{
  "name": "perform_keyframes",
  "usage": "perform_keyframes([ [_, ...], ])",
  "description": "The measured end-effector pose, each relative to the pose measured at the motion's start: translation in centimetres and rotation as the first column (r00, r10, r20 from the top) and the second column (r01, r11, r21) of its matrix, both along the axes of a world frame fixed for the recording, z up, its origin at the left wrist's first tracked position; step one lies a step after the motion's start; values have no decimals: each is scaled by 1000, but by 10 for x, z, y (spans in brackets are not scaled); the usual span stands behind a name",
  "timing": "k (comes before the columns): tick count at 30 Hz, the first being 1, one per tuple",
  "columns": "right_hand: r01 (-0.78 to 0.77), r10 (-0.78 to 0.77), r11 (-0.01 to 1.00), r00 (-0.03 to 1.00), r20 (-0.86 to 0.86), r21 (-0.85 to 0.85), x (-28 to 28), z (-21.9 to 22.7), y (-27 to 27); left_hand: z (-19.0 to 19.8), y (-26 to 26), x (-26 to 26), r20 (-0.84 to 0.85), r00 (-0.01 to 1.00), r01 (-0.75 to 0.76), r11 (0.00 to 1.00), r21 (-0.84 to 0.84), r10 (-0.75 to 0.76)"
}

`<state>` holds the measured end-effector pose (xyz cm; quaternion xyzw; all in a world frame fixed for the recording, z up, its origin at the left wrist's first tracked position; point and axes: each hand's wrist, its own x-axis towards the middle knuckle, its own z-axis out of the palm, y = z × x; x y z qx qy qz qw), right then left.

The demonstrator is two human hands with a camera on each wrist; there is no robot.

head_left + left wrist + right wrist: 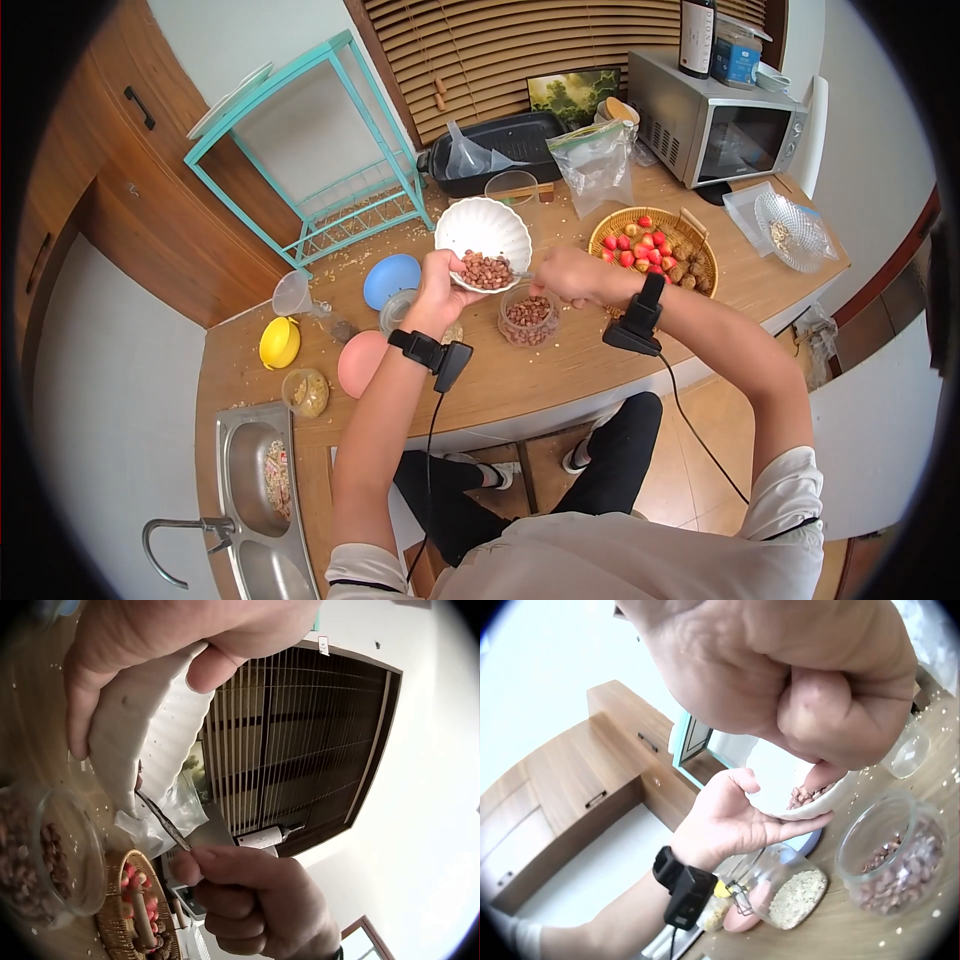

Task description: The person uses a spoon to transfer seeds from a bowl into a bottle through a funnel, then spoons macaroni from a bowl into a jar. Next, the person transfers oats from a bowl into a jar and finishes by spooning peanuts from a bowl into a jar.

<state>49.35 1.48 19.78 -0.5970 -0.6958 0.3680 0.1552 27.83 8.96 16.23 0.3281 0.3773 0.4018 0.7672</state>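
A white fluted bowl (485, 222) is held up and tilted over the counter by my left hand (436, 292), its thumb at the rim and the other fingers under the wall. Reddish-brown peanuts (487, 270) lie gathered along the bowl's low side. My right hand (578, 273) pinches the handle of a metal spoon (163, 819), whose far end dips over the bowl's edge; its tip is hidden inside. Just below the bowl and right hand stands an uncovered glass jar (891, 855), partly filled with the same peanuts.
A wicker basket (715, 270) of red fruit and walnuts stands on the right. Left are a blue plate (392, 281), a pink dish (362, 362), a yellow bowl (280, 343) and a jar of oats (799, 898). Behind sit a black pan (510, 140) and a plastic bag (597, 165).
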Motion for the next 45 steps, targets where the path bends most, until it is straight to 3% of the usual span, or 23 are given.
perform_keyframes([
  [2,94,-270,902,884,-382,-421,3,-10,9,0,0,1,20,1000,-3,999,-33,3],
  [3,94,-270,902,884,-381,-421,5,-13,12,-1,0,1,20,1000,-3,999,-34,4],
  [5,73,-411,800,791,-454,-596,7,-12,14,-1,-1,1,22,999,-26,998,-56,27],
  [8,55,-470,765,730,-497,-642,16,-17,20,5,-6,2,22,999,-39,998,-44,40],
  [14,81,-432,810,752,-498,-581,20,-12,14,4,-3,0,42,998,-43,997,-65,45],
  [23,66,-470,789,705,-531,-610,27,-1,11,-7,0,-6,46,996,-74,996,-58,76],
  [42,94,-442,815,738,-510,-571,58,3,-48,-11,5,-5,67,994,-86,995,-41,89],
  [45,106,-448,811,745,-495,-575,59,-1,-54,-12,7,-5,102,986,-119,986,-114,131],
])
